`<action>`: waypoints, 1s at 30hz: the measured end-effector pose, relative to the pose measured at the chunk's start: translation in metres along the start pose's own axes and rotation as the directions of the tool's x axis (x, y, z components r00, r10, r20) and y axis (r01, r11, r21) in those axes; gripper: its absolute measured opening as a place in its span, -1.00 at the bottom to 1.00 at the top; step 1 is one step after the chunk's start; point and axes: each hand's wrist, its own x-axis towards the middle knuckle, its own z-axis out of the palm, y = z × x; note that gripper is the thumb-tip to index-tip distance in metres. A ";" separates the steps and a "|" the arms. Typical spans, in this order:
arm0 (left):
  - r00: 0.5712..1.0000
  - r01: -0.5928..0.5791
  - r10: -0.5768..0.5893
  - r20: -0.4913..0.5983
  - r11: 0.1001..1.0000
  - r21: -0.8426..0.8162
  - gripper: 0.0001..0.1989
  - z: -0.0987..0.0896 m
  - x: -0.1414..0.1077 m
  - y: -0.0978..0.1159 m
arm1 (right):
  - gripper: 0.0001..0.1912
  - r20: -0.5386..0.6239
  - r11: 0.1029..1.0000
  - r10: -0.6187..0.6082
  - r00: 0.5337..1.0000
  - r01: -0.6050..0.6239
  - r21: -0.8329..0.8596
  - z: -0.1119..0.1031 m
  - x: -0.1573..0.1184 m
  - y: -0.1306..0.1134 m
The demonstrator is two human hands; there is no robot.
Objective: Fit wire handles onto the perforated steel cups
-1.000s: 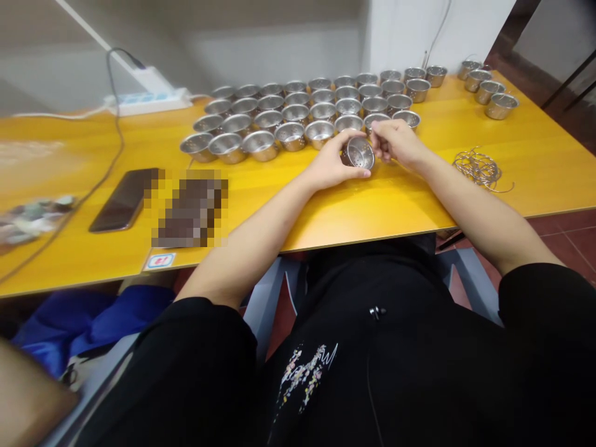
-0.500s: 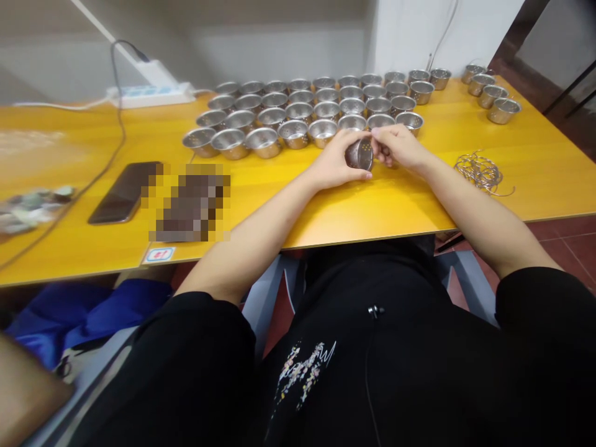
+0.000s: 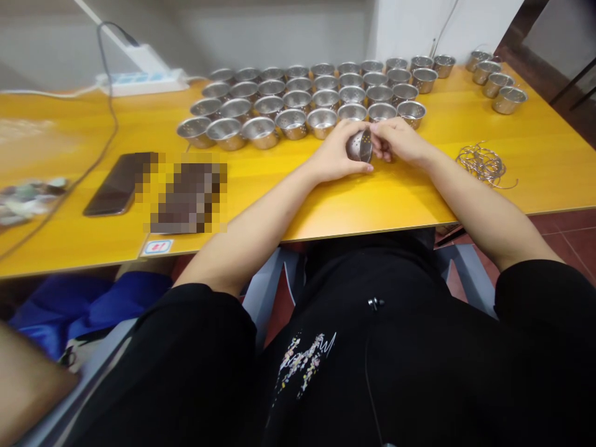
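My left hand (image 3: 338, 154) is wrapped round a small perforated metal cup (image 3: 356, 146), which is tipped on its side above the yellow table (image 3: 354, 208). At the cup's right edge, my right hand (image 3: 395, 140) has its thumb and forefinger pinched together; what they hold is too small to make out. Behind my hands stand rows of similar metal cups (image 3: 261, 133). A loose tangle of thin metal wire (image 3: 482, 165) lies to the right of my right forearm.
Several cups with wire on them (image 3: 510, 100) stand at the table's right end. A dark phone (image 3: 118, 185), a pixelated dark object (image 3: 186, 198), a white power strip (image 3: 144, 82) and small stone-like pieces (image 3: 28, 200) are on the left. A person's leg (image 3: 32, 379) shows at lower left.
The cup in my left hand has turned slightly, and its holes now show more on the left side. The view has shifted a little, so the table sits higher.
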 end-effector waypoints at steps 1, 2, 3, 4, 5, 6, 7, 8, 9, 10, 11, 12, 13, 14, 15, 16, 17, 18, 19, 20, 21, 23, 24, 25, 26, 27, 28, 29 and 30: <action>1.000 0.002 -0.002 0.002 1.000 0.000 0.34 0.000 0.000 0.000 | -0.16 0.009 1.000 0.006 1.000 -0.006 0.000 0.000 0.000 0.000; 1.000 0.003 -0.003 0.005 1.000 0.000 0.34 0.000 0.000 0.001 | -0.16 0.016 1.000 0.010 1.000 -0.010 0.000 0.000 0.000 -0.001; 1.000 0.005 -0.005 0.009 1.000 -0.001 0.33 0.000 0.000 0.001 | -0.16 0.021 1.000 0.012 1.000 -0.012 0.000 0.000 0.000 -0.001; 1.000 0.005 -0.005 0.013 1.000 -0.003 0.33 -0.001 0.001 0.002 | -0.16 0.027 1.000 0.011 1.000 -0.011 -0.002 0.000 0.000 -0.001; 1.000 0.003 -0.003 0.017 1.000 -0.006 0.32 -0.001 0.001 0.003 | -0.16 0.031 1.000 0.007 1.000 -0.007 -0.006 -0.001 0.000 -0.001; 1.000 0.002 -0.002 0.019 1.000 -0.009 0.31 -0.001 0.001 0.004 | -0.17 0.031 1.000 0.004 1.000 -0.004 -0.012 -0.001 -0.001 -0.001; 1.000 0.001 -0.001 0.021 1.000 -0.012 0.30 -0.001 0.001 0.006 | -0.18 0.029 1.000 0.005 1.000 -0.005 -0.019 -0.001 -0.001 -0.001; 1.000 0.002 -0.002 0.021 1.000 -0.013 0.29 -0.002 0.001 0.007 | -0.19 0.025 1.000 0.007 1.000 -0.007 -0.025 -0.001 -0.001 -0.002; 1.000 0.005 -0.005 0.021 1.000 -0.013 0.27 -0.002 0.001 0.008 | -0.20 0.020 1.000 0.008 1.000 -0.007 -0.029 -0.001 -0.002 -0.002; 1.000 0.009 -0.009 0.022 1.000 -0.014 0.25 -0.002 0.001 0.009 | -0.22 0.014 1.000 0.006 1.000 -0.006 -0.029 -0.001 -0.002 -0.003; 1.000 0.014 -0.013 0.022 1.000 -0.015 0.24 -0.002 0.001 0.010 | -0.23 0.009 1.000 0.003 1.000 -0.003 -0.027 0.000 -0.002 -0.003; 1.000 0.017 -0.016 0.023 1.000 -0.018 0.23 -0.002 0.001 0.011 | -0.23 0.005 1.000 0.001 1.000 -0.001 -0.025 0.000 -0.003 -0.003; 1.000 0.018 -0.018 0.024 1.000 -0.022 0.22 -0.002 0.001 0.012 | -0.24 0.001 1.000 0.001 1.000 -0.001 -0.023 0.000 -0.003 -0.003; 1.000 0.019 -0.018 0.024 0.999 -0.027 0.22 -0.002 0.001 0.013 | -0.24 -0.003 1.000 0.006 1.000 -0.006 -0.023 0.000 -0.003 -0.003; 1.000 0.019 -0.018 0.026 0.999 -0.031 0.21 -0.002 0.002 0.013 | -0.24 -0.005 1.000 0.012 1.000 -0.012 -0.026 0.000 -0.002 -0.002; 0.999 0.021 -0.020 0.026 0.999 -0.034 0.21 -0.002 0.002 0.013 | -0.24 -0.002 0.999 0.015 1.000 -0.015 -0.030 -0.001 -0.002 -0.001; 0.999 0.024 -0.023 0.026 0.999 -0.036 0.21 -0.001 0.002 0.014 | -0.23 0.004 0.999 0.013 1.000 -0.013 -0.036 -0.001 -0.002 0.000; 0.999 0.027 -0.026 0.025 0.999 -0.036 0.20 -0.001 0.002 0.013 | -0.22 0.012 0.999 0.004 1.000 -0.004 -0.041 -0.002 -0.002 0.001; 0.999 0.029 -0.028 0.023 0.999 -0.037 0.20 -0.001 0.002 0.013 | -0.20 0.020 0.999 -0.008 1.000 0.009 -0.047 -0.002 -0.001 0.002; 0.999 0.028 -0.027 0.021 0.999 -0.037 0.21 -0.001 0.002 0.013 | -0.19 0.026 0.998 -0.020 0.999 0.021 -0.052 -0.003 -0.001 0.003; 0.999 0.025 -0.024 0.022 0.999 -0.037 0.21 0.000 0.002 0.012 | -0.17 0.028 0.998 -0.028 0.999 0.030 -0.057 -0.003 -0.001 0.004; 0.999 0.019 -0.018 0.027 0.999 -0.033 0.21 -0.001 0.002 0.012 | -0.14 0.026 0.997 -0.031 0.999 0.033 -0.065 -0.004 -0.001 0.006; 0.999 0.017 -0.016 0.029 0.999 -0.029 0.22 -0.001 0.002 0.011 | -0.14 0.024 0.997 -0.031 0.999 0.032 -0.068 -0.004 -0.001 0.006; 0.999 0.016 -0.015 0.031 1.000 -0.027 0.22 -0.001 0.002 0.011 | -0.15 0.023 0.997 -0.029 0.999 0.031 -0.070 -0.004 -0.001 0.005; 0.999 0.016 -0.016 0.031 1.000 -0.024 0.23 -0.001 0.002 0.011 | -0.16 0.022 0.997 -0.024 0.999 0.026 -0.073 -0.003 -0.002 0.004; 0.999 0.018 -0.017 0.031 1.000 -0.023 0.23 -0.002 0.002 0.012 | -0.19 0.017 0.997 -0.016 1.000 0.017 -0.076 -0.003 -0.002 0.003; 0.999 0.020 -0.019 0.031 1.000 -0.022 0.23 -0.002 0.002 0.012 | -0.22 0.010 0.997 -0.003 1.000 0.003 -0.082 -0.003 -0.003 0.002; 0.999 0.024 -0.023 0.032 0.999 -0.022 0.23 -0.002 0.002 0.013 | -0.25 0.002 0.996 0.017 1.000 -0.016 -0.091 -0.002 -0.004 0.000; 0.999 0.028 -0.028 0.033 0.999 -0.022 0.22 -0.002 0.002 0.014 | -0.28 -0.007 0.994 0.037 0.999 -0.038 -0.099 -0.001 -0.004 -0.002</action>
